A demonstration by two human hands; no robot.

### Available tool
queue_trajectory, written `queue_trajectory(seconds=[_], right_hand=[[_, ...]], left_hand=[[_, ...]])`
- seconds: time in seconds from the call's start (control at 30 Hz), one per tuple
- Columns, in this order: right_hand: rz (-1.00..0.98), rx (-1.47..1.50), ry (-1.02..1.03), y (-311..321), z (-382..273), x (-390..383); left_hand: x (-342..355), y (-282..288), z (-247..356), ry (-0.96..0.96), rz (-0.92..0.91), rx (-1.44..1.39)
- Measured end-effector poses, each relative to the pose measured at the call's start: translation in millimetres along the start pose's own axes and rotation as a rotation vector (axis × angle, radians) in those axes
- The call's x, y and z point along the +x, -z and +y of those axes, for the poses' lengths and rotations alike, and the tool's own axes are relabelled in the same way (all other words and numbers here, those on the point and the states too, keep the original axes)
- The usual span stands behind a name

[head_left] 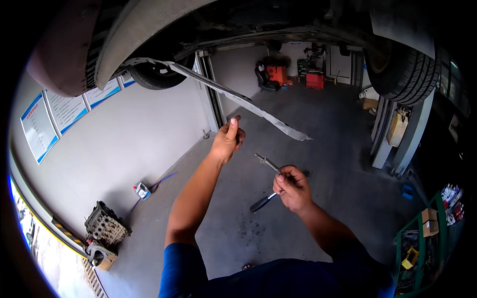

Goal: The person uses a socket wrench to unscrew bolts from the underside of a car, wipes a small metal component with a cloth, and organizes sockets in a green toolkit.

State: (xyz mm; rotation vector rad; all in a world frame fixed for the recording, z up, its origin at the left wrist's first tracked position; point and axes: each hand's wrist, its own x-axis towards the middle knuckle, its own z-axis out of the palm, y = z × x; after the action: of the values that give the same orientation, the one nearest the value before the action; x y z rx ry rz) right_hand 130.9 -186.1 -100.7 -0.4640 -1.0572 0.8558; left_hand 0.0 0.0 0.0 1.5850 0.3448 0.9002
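Note:
My right hand (294,189) is closed round a ratchet wrench (259,204). The tool's black handle points down to the left below my fingers, and a metal extension (268,163) sticks out above them towards the upper left. To the left, my left hand (228,141) is raised with its thumb up and its fingers curled in. Whether it pinches something small is hidden. Just above both hands, a long grey strip-like panel (248,105) hangs slanting down from the raised car's underside (278,37). Neither hand visibly touches it.
Overhead are a front tyre (159,74) and another tyre (405,74). A lift post (390,131) stands right, and a green rack (420,248) with boxes is lower right. An engine block (104,223) and a jug (142,190) sit on the floor at left.

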Motion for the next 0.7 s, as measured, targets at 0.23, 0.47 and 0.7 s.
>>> queue_trajectory(seconds=[0.23,0.47,0.7], right_hand=[[0.178,0.069,0.368,-53.6,6.4,60.2],[0.411,-0.198,0.745,-76.0,-47.7,119.4],[0.536,-0.504,0.955,-101.9,-119.0,185.1]], left_hand=[[87.4,5.6,45.4,-0.203,-0.249,-0.240],[144.4,-31.7,113.2,-0.363,-0.362,-0.417],[179.7,-43.9,143.6,-0.503,-0.431,-0.502]])
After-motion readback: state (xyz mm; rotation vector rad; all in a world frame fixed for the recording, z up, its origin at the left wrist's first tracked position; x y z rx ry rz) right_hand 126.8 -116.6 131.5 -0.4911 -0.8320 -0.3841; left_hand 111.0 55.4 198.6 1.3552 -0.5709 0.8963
